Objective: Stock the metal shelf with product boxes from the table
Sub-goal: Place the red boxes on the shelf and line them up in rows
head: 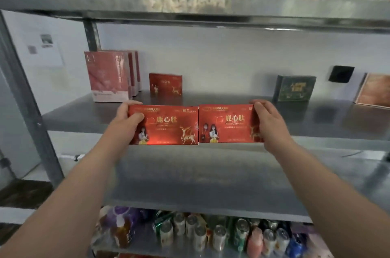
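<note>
Two red product boxes with gold deer print are held side by side in front of the middle metal shelf [84,116]. My left hand [126,117] grips the left end of the left red box [166,125]. My right hand [268,120] grips the right end of the right red box [228,124]. The inner ends of the boxes touch. Both stand upright, facing me, at the shelf's front edge; whether they rest on it I cannot tell. Behind them on the same shelf stands another small red box [165,84].
Pink boxes [107,77] stand at the shelf's back left, a dark green box [295,88] and a brown box [373,91] at the right. The top shelf [63,2] carries yellow and brown items. Cans and bottles [200,234] fill the lowest shelf.
</note>
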Tool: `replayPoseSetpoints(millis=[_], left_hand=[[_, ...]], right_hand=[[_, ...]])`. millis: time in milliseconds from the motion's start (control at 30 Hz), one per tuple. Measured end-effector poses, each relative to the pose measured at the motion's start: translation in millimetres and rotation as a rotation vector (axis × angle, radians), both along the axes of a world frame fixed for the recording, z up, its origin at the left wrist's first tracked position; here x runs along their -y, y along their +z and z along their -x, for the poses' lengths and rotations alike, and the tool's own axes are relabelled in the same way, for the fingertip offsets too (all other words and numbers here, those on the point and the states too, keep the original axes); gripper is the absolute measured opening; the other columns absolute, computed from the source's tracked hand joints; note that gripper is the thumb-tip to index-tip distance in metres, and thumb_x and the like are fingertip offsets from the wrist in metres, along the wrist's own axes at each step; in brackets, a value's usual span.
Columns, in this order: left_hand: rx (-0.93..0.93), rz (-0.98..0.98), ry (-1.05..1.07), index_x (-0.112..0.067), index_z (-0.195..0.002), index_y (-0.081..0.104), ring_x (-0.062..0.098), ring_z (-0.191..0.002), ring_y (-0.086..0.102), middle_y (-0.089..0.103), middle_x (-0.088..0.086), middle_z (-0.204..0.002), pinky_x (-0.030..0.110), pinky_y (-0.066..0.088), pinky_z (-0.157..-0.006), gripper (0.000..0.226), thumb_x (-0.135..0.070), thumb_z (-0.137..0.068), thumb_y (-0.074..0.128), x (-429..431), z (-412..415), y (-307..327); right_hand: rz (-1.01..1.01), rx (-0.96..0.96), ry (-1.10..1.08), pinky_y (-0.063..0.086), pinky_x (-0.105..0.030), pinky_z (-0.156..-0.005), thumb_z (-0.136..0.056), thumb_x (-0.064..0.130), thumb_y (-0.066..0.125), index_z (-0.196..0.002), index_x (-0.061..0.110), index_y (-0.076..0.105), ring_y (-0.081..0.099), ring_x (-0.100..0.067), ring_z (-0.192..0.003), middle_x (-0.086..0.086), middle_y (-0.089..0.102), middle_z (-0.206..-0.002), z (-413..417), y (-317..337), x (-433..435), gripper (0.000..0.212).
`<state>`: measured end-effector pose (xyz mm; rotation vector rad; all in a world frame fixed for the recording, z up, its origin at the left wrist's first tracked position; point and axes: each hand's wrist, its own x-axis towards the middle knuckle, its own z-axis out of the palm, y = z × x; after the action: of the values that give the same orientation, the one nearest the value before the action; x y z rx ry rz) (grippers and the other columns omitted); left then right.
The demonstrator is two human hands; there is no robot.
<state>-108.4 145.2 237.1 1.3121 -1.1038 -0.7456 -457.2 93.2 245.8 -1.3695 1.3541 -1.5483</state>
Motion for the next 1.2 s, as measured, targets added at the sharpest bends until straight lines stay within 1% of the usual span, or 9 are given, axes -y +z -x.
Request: replayPoseSetpoints(millis=[167,333,500,633,733,867,967,1067,1200], left_hand=[[-0.04,0.089,-0.048,-0.038,-0.102,0.062,0.025,-0.083,0.068,0.071,0.006,-0.097,0.046,0.057,-0.078,0.027,-0.013,-0.093,0.054,71,-22,15],[-0.008,0.11,-0.138,-0.027,-0.11,0.06,0.02,-0.085,0.066,0.072,-0.002,-0.093,0.036,0.055,-0.076,0.03,0.0,-0.096,0.057,138,-55,13],[0.334,0.066,-0.058,-0.034,-0.107,0.06,0.015,-0.096,0.068,0.068,-0.004,-0.109,0.038,0.055,-0.087,0.029,-0.011,-0.09,0.066,187,-79,13],[0.481,0.064,-0.025,-0.026,-0.121,0.057,0.012,-0.101,0.061,0.061,0.0,-0.121,0.024,0.049,-0.083,0.034,-0.009,-0.092,0.065,216,-78,17],[0.626,0.088,0.037,-0.02,-0.128,0.055,0.014,-0.111,0.054,0.053,0.004,-0.133,0.02,0.041,-0.093,0.04,-0.01,-0.091,0.066,231,-73,20],[1.126,0.166,0.067,-0.031,-0.142,0.04,0.022,-0.138,0.033,0.034,0.0,-0.15,0.049,0.027,-0.118,0.071,-0.044,-0.081,0.074,240,-59,21],[1.464,0.125,0.069,-0.038,-0.146,0.03,0.025,-0.14,0.035,0.039,-0.002,-0.151,0.062,0.018,-0.117,0.083,-0.06,-0.077,0.071,254,-46,21],[1.447,0.079,0.12,-0.036,-0.145,0.03,0.028,-0.138,0.038,0.034,0.003,-0.151,0.064,0.022,-0.116,0.082,-0.055,-0.078,0.073,269,-40,19],[1.438,-0.004,0.194,-0.032,-0.149,0.027,0.031,-0.141,0.032,0.031,0.006,-0.152,0.063,0.018,-0.118,0.082,-0.048,-0.083,0.072,289,-43,20]], right_hand=[[0.019,-0.031,0.022,0.058,-0.035,-0.07,-0.087,0.053,0.071,-0.112,0.033,0.061,0.069,-0.015,-0.085,0.007,0.069,-0.101,-21,20,51,0.034],[0.093,-0.065,0.008,0.055,-0.025,-0.05,-0.087,0.034,0.079,-0.117,0.021,0.057,0.063,-0.013,-0.066,0.002,0.066,-0.089,-49,20,103,0.038],[0.077,-0.106,0.01,0.062,-0.035,-0.066,-0.084,0.033,0.081,-0.106,0.031,0.059,0.071,-0.018,-0.085,0.003,0.069,-0.103,-69,8,156,0.032],[0.078,-0.158,0.053,0.057,-0.021,-0.058,-0.084,0.025,0.082,-0.106,0.027,0.065,0.071,-0.016,-0.08,0.001,0.07,-0.099,-75,7,187,0.028],[0.074,-0.331,0.115,0.057,-0.019,-0.068,-0.085,0.023,0.082,-0.106,0.032,0.068,0.07,-0.012,-0.085,0.004,0.07,-0.101,-70,8,214,0.027],[0.224,-0.699,0.092,0.047,-0.022,-0.084,-0.081,0.026,0.082,-0.107,0.03,0.069,0.062,-0.011,-0.1,0.002,0.065,-0.109,-64,10,251,0.029],[0.348,-1.053,0.079,0.039,-0.029,-0.092,-0.075,0.035,0.083,-0.114,0.026,0.064,0.052,-0.017,-0.11,0.003,0.059,-0.111,-70,17,269,0.044],[0.327,-1.299,0.087,0.043,-0.04,-0.095,-0.074,0.044,0.083,-0.128,0.032,0.054,0.047,-0.021,-0.116,0.006,0.057,-0.118,-80,22,279,0.062],[0.266,-1.397,-0.03,0.043,-0.043,-0.095,-0.08,0.04,0.079,-0.13,0.028,0.048,0.047,-0.025,-0.119,0.0,0.058,-0.124,-88,24,302,0.06]])
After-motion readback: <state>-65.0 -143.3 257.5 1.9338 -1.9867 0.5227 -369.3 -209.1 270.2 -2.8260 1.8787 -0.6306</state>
